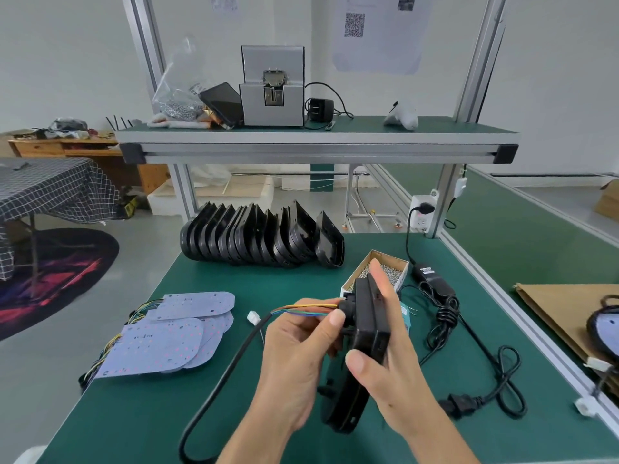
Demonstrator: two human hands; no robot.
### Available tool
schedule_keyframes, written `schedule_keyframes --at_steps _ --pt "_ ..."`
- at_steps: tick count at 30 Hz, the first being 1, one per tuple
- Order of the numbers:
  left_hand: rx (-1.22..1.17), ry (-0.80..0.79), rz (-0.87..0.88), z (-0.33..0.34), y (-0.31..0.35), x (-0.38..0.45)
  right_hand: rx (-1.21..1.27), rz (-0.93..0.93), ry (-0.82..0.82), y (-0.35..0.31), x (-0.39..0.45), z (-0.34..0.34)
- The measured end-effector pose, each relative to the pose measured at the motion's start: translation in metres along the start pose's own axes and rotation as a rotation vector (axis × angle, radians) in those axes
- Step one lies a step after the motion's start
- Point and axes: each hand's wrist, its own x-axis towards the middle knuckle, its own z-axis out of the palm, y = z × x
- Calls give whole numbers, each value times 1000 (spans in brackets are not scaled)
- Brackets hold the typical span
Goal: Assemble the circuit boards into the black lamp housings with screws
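We hold one black lamp housing (363,333) on edge above the green tabletop (140,416), between both hands. Our right hand (392,356) grips it from the right side, thumb curled over the near edge and fingers reaching along the far face. Our left hand (298,343) pinches the round fitting at the housing's left side, where coloured wires (301,310) come out and join a thick black cable (227,373) that loops down to the tabletop's near edge. A small white connector (254,318) lies just beside the cable.

To our left lies a fanned stack of pale circuit boards (174,339) with wire bundles at their left ends; any printing on them is too small to read. Behind, a row of black housings (261,239) stands on edge. A cardboard box of screws (390,271) sits just behind the held housing. To its right a black power adapter (432,279) bears a white label we cannot read, its cord coiled nearby.

On the upper shelf (315,139) stand a grey screw feeder (273,87), a phone (222,103) and a clear bag (179,85). A sheet with a QR code (354,25) hangs on the wall; its text is illegible.
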Motion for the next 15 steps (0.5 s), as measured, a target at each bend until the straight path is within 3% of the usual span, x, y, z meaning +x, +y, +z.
schedule_keyframes --at_steps 7,15 --pt "230 -132 106 -11 17 6 99 24 -48 4 1 3" --pt "156 -126 76 -6 21 16 268 51 90 -5 11 13"
